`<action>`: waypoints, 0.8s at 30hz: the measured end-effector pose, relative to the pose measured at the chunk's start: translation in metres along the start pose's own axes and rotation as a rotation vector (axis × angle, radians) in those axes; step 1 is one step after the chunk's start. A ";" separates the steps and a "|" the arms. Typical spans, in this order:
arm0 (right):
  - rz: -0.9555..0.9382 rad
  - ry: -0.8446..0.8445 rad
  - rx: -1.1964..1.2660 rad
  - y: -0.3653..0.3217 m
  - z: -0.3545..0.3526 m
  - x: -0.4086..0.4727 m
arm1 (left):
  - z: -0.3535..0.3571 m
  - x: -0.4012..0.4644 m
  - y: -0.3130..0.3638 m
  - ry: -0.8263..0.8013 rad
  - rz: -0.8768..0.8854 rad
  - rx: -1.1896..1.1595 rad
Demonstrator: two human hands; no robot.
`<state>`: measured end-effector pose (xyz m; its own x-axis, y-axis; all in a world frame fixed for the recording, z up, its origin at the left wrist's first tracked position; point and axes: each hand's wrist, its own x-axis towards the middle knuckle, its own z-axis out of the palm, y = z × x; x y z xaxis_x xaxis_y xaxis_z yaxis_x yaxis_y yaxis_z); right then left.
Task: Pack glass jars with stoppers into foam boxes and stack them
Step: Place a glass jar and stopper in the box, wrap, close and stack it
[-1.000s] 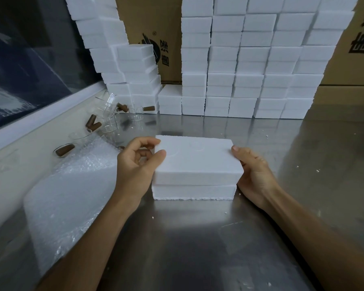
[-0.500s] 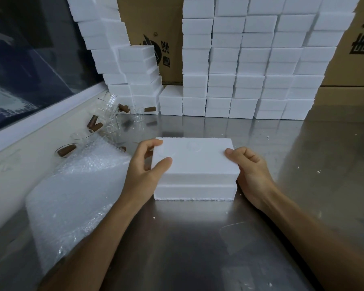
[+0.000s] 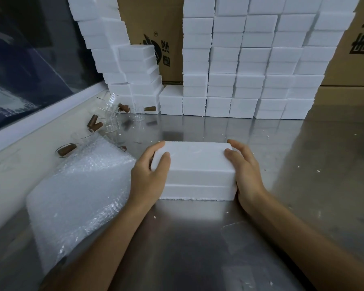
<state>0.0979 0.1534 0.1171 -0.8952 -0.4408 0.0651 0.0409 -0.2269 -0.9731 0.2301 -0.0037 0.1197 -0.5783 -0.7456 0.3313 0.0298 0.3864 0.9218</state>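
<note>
Head view only: foam box (image 3: pixel 194 171) sits on the steel table (image 3: pixel 198 248) right in front of me, lid half now seated flush on the bottom half where a second ago it sat askew. My left hand (image 3: pixel 149 175) grips the left end, thumb on top; my right hand (image 3: pixel 245 171) clamps the right end. I judge this box closed and ready for the foam stacks (image 3: pixel 250 66) behind. Loose glass jars (image 3: pixel 111 118) with brown stoppers (image 3: pixel 95 123) lie beyond the bubble wrap (image 3: pixel 76 196).
</note>
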 end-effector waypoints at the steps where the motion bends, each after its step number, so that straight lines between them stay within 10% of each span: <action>1: 0.003 0.006 0.004 0.000 0.001 0.000 | 0.001 0.000 -0.001 0.012 -0.008 -0.026; 17: -0.050 -0.085 -0.036 -0.002 -0.011 0.006 | -0.003 -0.003 -0.001 -0.029 0.037 0.015; 24: -0.099 -0.410 -0.234 -0.010 -0.035 0.008 | -0.008 -0.003 0.001 -0.030 0.068 0.068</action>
<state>0.0751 0.1823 0.1194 -0.6391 -0.7438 0.1955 -0.1786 -0.1037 -0.9784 0.2379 -0.0053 0.1217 -0.6009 -0.7002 0.3856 0.0150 0.4725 0.8812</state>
